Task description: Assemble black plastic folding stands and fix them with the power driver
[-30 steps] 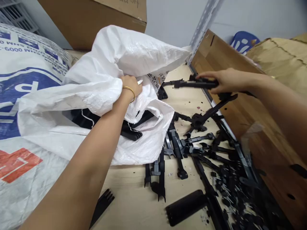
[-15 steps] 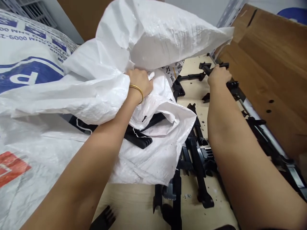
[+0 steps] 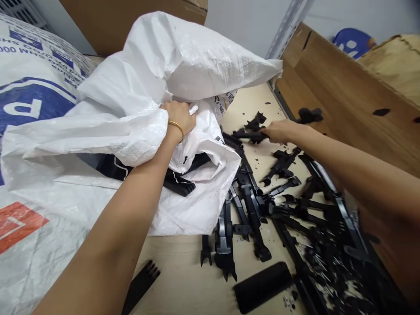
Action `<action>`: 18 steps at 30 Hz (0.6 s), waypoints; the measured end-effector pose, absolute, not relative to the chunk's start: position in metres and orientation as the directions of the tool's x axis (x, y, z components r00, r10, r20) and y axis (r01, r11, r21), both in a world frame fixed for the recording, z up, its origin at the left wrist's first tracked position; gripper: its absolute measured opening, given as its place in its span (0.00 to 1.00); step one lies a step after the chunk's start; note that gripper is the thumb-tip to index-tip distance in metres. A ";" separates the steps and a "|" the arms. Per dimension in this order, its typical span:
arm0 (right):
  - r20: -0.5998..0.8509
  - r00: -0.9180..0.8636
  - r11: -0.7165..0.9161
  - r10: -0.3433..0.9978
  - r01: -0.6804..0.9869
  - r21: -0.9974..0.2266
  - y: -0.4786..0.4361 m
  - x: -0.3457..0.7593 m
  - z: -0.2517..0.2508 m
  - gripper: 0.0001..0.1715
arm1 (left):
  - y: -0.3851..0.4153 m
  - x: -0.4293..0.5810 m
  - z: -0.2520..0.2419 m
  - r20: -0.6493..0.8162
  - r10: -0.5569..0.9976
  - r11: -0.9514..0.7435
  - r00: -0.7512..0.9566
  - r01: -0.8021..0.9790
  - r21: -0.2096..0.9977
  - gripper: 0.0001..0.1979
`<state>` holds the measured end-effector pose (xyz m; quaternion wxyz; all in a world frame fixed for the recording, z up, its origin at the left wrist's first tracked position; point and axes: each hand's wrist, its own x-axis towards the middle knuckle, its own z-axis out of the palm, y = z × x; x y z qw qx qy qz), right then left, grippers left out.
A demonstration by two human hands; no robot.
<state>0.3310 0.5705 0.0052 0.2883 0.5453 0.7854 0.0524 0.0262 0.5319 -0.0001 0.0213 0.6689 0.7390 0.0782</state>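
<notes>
From where I stand, the left hand (image 3: 180,117) is clamped on a fold of the white sack (image 3: 203,57), and that grip seems to be what gathers the loose cloth, leaving the mouth gaping below the wrist. Black pieces (image 3: 180,183) show in that opening, lying low on the sack's near flap, so the cloth appears to cradle them. The right hand (image 3: 280,131) is stretched across the table (image 3: 177,262), its fingertips touching a black part (image 3: 251,134) beyond the sack's right edge; blur keeps me from telling whether they have closed on it. More long parts (image 3: 254,223) lie crisscrossed between sack and cardboard (image 3: 328,78), which stands along the far side and probably fences the heap in. Small bits (image 3: 331,271) gather nearer me against that side. On the left, a bulging printed sack (image 3: 22,111) sits against the white one, likely helping prop it.
</notes>
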 end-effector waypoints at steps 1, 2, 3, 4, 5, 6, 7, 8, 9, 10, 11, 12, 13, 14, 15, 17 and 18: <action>-0.425 -0.239 0.413 0.873 0.825 0.386 0.544 0.346 0.006 0.22 | 0.531 0.026 0.000 0.063 0.992 0.095 -0.105 0.985 0.147 0.26; -0.458 -0.258 0.445 0.850 0.817 0.366 0.514 0.359 0.009 0.24 | 0.531 0.026 0.001 0.054 0.993 0.097 -0.106 0.984 0.148 0.26; -0.493 -0.277 0.479 0.824 0.806 0.348 0.483 0.368 0.013 0.26 | 0.530 0.026 0.001 0.042 0.993 0.104 -0.111 0.984 0.146 0.25; -0.523 -0.305 0.518 0.796 0.790 0.328 0.453 0.374 0.019 0.28 | 0.529 0.025 0.002 0.031 0.993 0.108 -0.114 0.983 0.145 0.25; -0.536 -0.329 0.545 0.778 0.777 0.315 0.424 0.378 0.026 0.30 | 0.528 0.024 0.003 0.017 0.993 0.114 -0.117 0.982 0.150 0.26; -0.544 -0.338 0.555 0.768 0.775 0.303 0.399 0.379 0.036 0.32 | 0.525 0.023 0.005 -0.003 0.993 0.119 -0.121 0.979 0.164 0.26; -0.560 -0.332 0.549 0.759 0.788 0.277 0.380 0.380 0.046 0.33 | 0.521 0.023 0.008 -0.019 0.993 0.117 -0.116 0.975 0.190 0.25; -0.595 -0.317 0.533 0.738 0.815 0.227 0.367 0.380 0.058 0.36 | 0.516 0.025 0.012 -0.016 0.994 0.110 -0.109 0.968 0.227 0.25; -0.648 -0.299 0.505 0.701 0.849 0.155 0.362 0.381 0.070 0.38 | 0.509 0.030 0.017 0.021 0.995 0.085 -0.094 0.960 0.268 0.25; -0.704 -0.283 0.464 0.652 0.883 0.075 0.364 0.383 0.081 0.41 | 0.501 0.038 0.022 0.094 0.994 0.029 -0.060 0.952 0.304 0.25; -0.745 -0.273 0.414 0.609 0.910 0.005 0.372 0.387 0.090 0.43 | 0.492 0.050 0.028 0.189 0.982 -0.065 0.004 0.945 0.320 0.25; -0.756 -0.250 0.361 0.605 0.932 -0.020 0.386 0.392 0.096 0.43 | 0.483 0.065 0.034 0.292 0.950 -0.204 0.112 0.930 0.307 0.24; -0.737 -0.218 0.322 0.640 0.947 0.000 0.404 0.397 0.100 0.42 | 0.475 0.082 0.039 0.362 0.898 -0.358 0.251 0.895 0.268 0.22; -0.680 -0.186 0.300 0.710 0.953 0.052 0.424 0.402 0.100 0.39 | 0.468 0.101 0.042 0.367 0.830 -0.517 0.419 0.825 0.228 0.22; -0.603 -0.143 0.267 0.785 0.956 0.121 0.445 0.406 0.096 0.36 | 0.464 0.120 0.043 0.314 0.759 -0.641 0.570 0.737 0.212 0.22; -0.409 -0.049 0.148 0.911 0.965 0.215 0.484 0.411 0.079 0.29 | 0.467 0.153 0.038 0.084 0.791 -0.599 0.606 0.740 0.305 0.20; -0.324 0.031 0.047 0.946 0.972 0.228 0.499 0.410 0.066 0.27 | 0.472 0.166 0.031 -0.039 0.833 -0.506 0.551 0.790 0.345 0.19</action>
